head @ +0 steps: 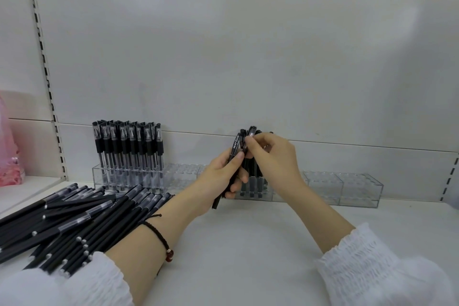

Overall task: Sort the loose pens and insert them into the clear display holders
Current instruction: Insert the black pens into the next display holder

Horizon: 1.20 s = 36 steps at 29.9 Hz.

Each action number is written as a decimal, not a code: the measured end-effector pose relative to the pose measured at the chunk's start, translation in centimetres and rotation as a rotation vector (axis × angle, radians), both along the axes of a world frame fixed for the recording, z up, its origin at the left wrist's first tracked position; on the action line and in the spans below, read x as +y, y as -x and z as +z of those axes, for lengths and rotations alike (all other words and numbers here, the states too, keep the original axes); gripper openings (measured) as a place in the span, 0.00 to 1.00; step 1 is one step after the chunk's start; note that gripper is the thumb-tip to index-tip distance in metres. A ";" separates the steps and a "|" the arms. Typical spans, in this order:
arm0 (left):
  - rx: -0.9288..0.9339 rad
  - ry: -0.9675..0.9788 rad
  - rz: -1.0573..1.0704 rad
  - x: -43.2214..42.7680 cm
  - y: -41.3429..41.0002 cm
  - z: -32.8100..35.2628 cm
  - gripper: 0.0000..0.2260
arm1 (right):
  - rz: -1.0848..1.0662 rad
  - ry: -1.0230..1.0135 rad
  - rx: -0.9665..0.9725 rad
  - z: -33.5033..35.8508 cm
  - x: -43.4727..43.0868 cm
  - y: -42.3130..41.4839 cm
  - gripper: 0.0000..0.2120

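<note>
A bundle of black pens [234,148] is gripped upright in the left hand [219,177], while the top of one pen [250,133] is pinched between thumb and forefinger of the right hand [273,156]. Just behind both hands, a few pens are seen standing in a clear display holder [268,195]. Loose pens [74,218] are heaped on the white shelf [248,243] left of the left forearm, a filled holder [129,179] is seen beyond them, and empty holders [342,189] are ranged right of the right hand.
</note>
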<state>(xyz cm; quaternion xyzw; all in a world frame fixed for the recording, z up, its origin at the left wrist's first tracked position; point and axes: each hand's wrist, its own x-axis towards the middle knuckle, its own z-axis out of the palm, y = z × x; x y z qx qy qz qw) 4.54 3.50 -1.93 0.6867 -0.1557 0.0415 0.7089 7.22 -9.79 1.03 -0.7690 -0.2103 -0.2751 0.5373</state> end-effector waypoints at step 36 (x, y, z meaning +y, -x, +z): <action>0.073 -0.002 0.037 -0.3 -0.3 0.1 0.09 | -0.112 0.235 0.055 0.7 -1.5 0.1 0.12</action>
